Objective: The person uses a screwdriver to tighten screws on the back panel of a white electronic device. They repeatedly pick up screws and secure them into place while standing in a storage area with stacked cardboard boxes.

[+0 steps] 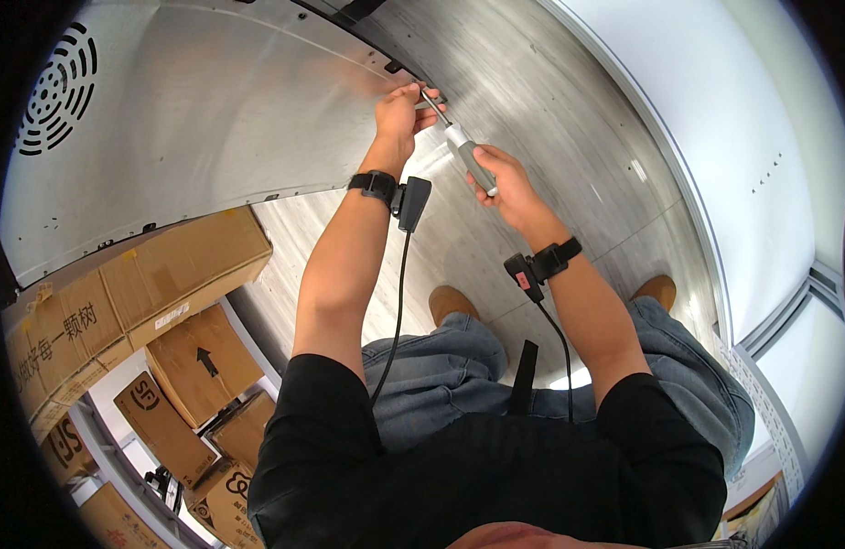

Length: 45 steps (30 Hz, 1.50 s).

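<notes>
Panel [221, 110]: right hand [509, 185] wrapped round screwdriver [467, 154] off its corner; left hand [399, 114] at corner, pinch cannot be told; boxes [175, 270] crowd its near edge

Through the left head-worn fisheye we look steeply down, close above the black shirt [495, 476], past the left hand [401, 114] and right hand [508, 181] to the floor [578, 165].

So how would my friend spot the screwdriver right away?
Start at the big silver metal panel filling the upper left, and follow it to its right edge. Just beyond it, the right hand grips the screwdriver slantwise. Unlike the black wrist straps nearby, it has a grey handle and a thin metal shaft.
</notes>
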Available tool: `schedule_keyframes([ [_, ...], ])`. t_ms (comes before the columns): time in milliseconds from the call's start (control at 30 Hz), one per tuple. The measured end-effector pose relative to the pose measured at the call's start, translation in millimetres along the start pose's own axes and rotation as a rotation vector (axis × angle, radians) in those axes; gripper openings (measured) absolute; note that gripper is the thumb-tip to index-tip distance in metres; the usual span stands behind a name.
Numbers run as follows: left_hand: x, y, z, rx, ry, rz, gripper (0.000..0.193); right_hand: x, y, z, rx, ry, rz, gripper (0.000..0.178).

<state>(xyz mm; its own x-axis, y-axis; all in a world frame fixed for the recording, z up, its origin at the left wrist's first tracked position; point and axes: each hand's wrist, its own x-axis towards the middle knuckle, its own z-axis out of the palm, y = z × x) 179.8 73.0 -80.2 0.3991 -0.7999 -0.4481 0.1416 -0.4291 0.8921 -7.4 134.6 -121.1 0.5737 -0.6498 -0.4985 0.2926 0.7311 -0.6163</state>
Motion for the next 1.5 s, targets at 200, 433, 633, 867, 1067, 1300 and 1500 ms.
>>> schedule_keyframes([
  [200,2,-2,4,-0.034,-0.009,-0.011,0.02,3,0,-5,0.11,-0.029,0.048,0.033],
  [433,9,-14,20,0.062,0.131,-0.017,0.018,8,15,-8,-0.157,0.124,-0.104,0.036],
  [633,11,-12,17,0.015,0.149,0.011,0.01,11,15,4,-0.374,0.2,-0.13,0.032],
  [867,11,-9,12,-0.036,0.136,0.001,0.008,19,1,-20,-0.019,-0.119,0.106,0.038],
  [1067,15,-17,7,-0.103,0.049,0.004,0.008,29,13,-25,-0.087,-0.02,0.055,0.035],
  [1300,17,-25,6,0.074,0.097,0.095,0.016,49,40,-15,-0.615,0.316,-0.218,0.041],
  [1500,18,-25,15,0.057,0.174,0.076,0.012,40,34,-13,-0.524,0.208,-0.168,0.043],
])
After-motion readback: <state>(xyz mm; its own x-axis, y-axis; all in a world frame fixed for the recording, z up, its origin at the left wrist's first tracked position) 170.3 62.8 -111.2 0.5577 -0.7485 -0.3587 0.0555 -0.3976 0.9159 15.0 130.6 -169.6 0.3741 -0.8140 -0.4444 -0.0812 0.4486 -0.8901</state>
